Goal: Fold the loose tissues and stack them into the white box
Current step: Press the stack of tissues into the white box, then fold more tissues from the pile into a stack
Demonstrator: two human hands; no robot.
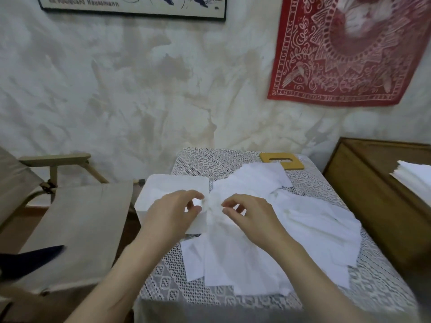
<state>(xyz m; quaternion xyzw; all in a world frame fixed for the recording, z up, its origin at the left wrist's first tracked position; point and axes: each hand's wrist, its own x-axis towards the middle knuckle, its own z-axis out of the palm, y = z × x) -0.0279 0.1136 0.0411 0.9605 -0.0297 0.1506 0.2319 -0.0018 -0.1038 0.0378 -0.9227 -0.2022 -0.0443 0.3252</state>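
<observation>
A heap of loose white tissues lies spread over the middle and right of the small table. The white box stands at the table's left edge, with white tissue inside it. My left hand hovers over the box's right end and pinches a bunched bit of one tissue between thumb and fingers. My right hand pinches the same bunch from the right. The bunch sits between both hands, just right of the box, and the rest of that tissue drapes down toward me.
A lace cloth covers the table. A tan wooden lid with a slot lies at the far edge. A folding canvas chair stands to the left. On the right, a brown wooden surface carries a stack of white tissues.
</observation>
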